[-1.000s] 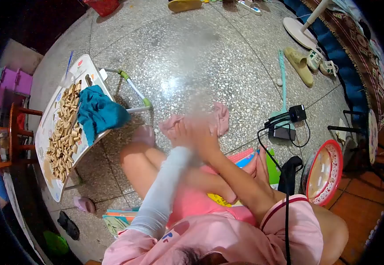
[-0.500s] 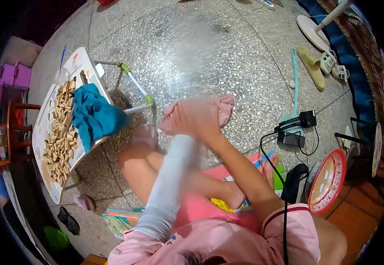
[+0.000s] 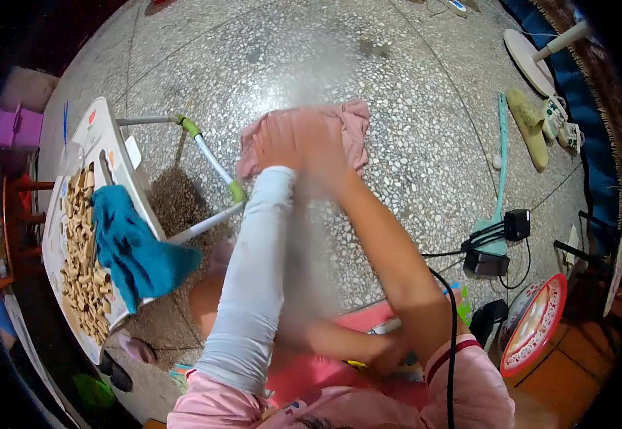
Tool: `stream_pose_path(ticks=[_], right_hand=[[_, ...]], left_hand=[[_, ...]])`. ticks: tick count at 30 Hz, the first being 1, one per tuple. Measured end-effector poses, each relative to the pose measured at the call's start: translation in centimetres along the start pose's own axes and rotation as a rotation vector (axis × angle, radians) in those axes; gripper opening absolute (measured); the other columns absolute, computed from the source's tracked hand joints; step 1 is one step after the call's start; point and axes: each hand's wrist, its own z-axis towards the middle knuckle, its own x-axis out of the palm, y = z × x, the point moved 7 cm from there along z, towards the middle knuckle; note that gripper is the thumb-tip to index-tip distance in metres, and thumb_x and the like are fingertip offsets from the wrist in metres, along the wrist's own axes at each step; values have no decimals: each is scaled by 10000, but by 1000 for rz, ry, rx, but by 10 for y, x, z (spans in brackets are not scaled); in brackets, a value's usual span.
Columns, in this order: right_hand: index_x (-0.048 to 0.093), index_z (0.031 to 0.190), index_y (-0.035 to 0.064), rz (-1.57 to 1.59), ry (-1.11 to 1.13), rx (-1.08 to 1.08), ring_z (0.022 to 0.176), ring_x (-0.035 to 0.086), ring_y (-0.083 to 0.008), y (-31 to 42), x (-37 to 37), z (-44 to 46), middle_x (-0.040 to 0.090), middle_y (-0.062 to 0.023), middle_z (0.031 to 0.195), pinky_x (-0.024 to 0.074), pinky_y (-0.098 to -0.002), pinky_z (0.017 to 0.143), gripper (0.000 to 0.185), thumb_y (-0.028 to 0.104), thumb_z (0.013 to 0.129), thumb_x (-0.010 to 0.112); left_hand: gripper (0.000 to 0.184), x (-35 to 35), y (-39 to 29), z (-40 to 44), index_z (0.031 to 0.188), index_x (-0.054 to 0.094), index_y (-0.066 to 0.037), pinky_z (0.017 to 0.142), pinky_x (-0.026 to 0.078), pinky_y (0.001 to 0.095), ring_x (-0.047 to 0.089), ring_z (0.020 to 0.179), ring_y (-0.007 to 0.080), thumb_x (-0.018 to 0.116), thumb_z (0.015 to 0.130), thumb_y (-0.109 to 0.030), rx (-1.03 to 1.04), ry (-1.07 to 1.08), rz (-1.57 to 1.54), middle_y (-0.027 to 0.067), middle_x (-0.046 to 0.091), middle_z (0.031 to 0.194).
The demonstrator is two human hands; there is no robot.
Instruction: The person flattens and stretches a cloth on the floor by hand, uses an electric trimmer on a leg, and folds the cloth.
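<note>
Resting on a crumpled pink fabric cloth [image 3: 356, 127], the left hand [image 3: 278, 149] and the right hand [image 3: 334, 163] are side by side, with a hazy blur across them. The left fingers stretch forward over the cloth, but whether they pinch it cannot be told; the right fingers are too blurred to read. The cloth lies on the grey speckled stone floor [image 3: 411, 143], in front of the person. To the left is a low white surface [image 3: 94, 127] on metal legs with green joints, bearing a heap of short tan tube-like pieces [image 3: 82, 275]. A teal fabric cloth [image 3: 134, 247] drapes over its near edge. To the right, well apart, a red-rimmed patterned basin [image 3: 555, 322] is tilted.
</note>
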Motion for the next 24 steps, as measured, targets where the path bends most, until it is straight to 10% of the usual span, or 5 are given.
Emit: stream_pose_path(ticks=[14, 24], right_hand=[[415, 1383, 112, 60, 122, 104, 1365, 300, -250, -52, 67, 76, 373, -72, 1458, 220, -579, 1059, 532, 182, 859, 473], [462, 1309, 22, 64, 91, 49, 1298, 365, -323, -19, 9, 31, 440, -172, 1372, 291, -473, 1057, 511, 131, 811, 503]], left_hand=[[580, -15, 4, 90, 1485, 217, -291, 1148, 75, 522, 132, 1440, 291, 276, 949, -505, -30, 48, -30, 82, 135, 1568], [584, -11, 0, 37, 1507, 131, -291, 1150, 65, 502, 78, 1450, 286, 222, 957, -467, -46, 223, 64, 56, 55, 1582]])
